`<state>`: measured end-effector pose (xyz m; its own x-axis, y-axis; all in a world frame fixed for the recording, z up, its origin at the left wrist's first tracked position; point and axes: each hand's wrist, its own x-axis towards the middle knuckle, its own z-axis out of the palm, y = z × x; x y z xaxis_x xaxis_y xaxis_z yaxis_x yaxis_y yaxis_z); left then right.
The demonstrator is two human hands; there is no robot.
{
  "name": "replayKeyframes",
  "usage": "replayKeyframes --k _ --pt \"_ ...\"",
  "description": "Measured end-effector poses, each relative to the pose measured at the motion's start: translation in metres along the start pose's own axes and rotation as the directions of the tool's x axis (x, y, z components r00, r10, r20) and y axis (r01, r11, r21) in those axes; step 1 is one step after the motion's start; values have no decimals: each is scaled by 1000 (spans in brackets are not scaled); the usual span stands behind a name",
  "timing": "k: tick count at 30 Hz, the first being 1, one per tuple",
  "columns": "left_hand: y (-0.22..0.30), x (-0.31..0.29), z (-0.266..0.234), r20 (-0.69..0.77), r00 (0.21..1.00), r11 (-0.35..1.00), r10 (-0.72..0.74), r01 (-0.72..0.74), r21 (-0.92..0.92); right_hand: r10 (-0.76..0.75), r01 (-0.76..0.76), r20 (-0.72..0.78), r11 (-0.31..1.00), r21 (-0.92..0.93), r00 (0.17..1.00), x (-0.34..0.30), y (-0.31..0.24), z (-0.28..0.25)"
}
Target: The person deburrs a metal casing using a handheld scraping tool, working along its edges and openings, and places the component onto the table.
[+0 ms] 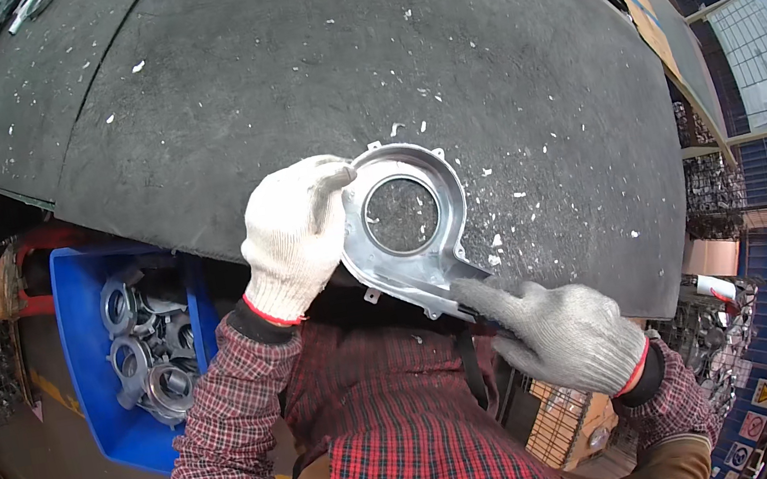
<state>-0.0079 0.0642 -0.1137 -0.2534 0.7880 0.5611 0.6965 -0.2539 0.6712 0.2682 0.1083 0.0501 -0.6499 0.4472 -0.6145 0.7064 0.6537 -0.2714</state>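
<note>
A silvery cast-metal blower housing (449,190), snail-shaped with a large round opening and small lugs on its rim, lies at the near edge of the dark table. My left hand (299,231), in a white knit glove, grips its left rim with the thumb on top. By the outlet at the lower right is my right hand (560,327), in a greyer glove, its forefinger stretched along the outlet edge and the other fingers curled. A small dark tip shows beside that finger; whatever the hand holds is mostly hidden.
Pale chips (496,242) are scattered over the dark table top (275,75), mostly right of the housing. Below the table's left edge stands a blue bin (104,388) with several metal rings and housings (129,358). Wire cages (713,326) with metal parts stand at right.
</note>
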Motion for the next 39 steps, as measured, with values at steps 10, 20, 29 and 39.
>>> replayKeyframes --k 10,20,29,39 --pt "-9 -2 5 -97 988 992 -120 118 -34 -76 78 -68 997 25 995 27 -7 -6" --pt "3 -3 -3 -83 989 993 -119 119 -7 -48 62 -188 996 70 981 43 0 -9" --pt "20 -35 -15 -54 998 1000 -25 25 -12 18 -14 -50 996 91 999 32 2 -8" --pt "48 -42 -25 199 958 972 205 -223 76 113 -104 -168 993 59 979 25 25 -5"
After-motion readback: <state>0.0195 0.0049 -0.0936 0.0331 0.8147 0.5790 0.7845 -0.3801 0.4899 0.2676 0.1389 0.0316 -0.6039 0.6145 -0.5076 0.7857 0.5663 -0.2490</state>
